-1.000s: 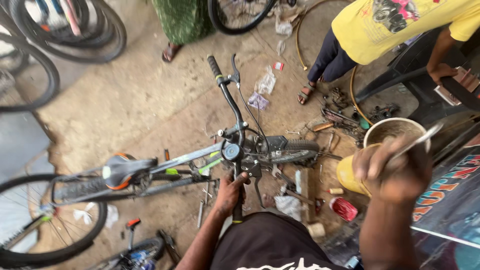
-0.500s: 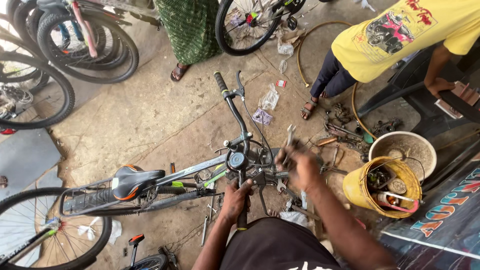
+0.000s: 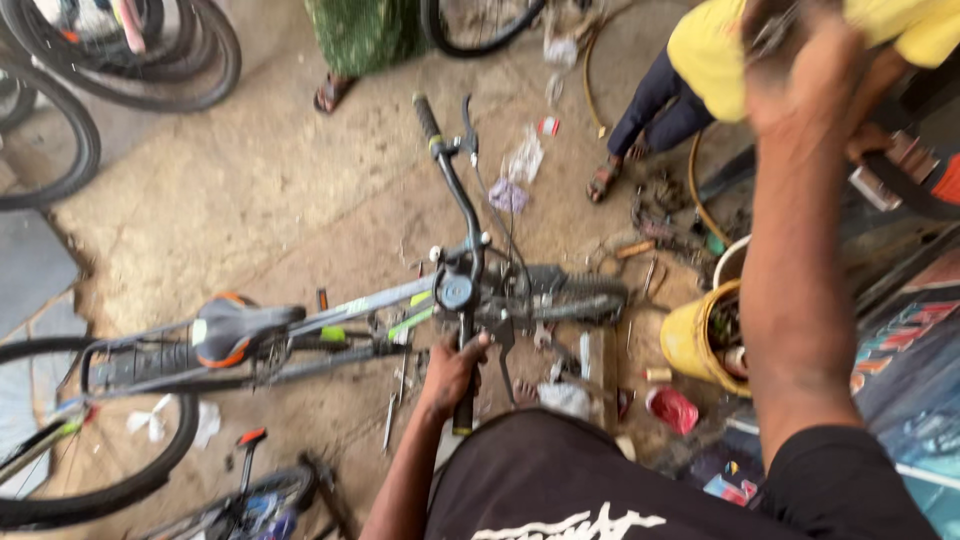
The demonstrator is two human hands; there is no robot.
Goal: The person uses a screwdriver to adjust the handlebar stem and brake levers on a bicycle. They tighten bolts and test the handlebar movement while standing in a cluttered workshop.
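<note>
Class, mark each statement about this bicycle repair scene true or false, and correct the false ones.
1. The left hand grips the near handlebar of the grey bicycle. True.
2. The right hand rests on the black and orange saddle. False: it is raised high, away from the bicycle.
3. A yellow plastic bucket stands beside the front wheel. True.
4. The bicycle lies flat on the ground. False: it stands upright.
</note>
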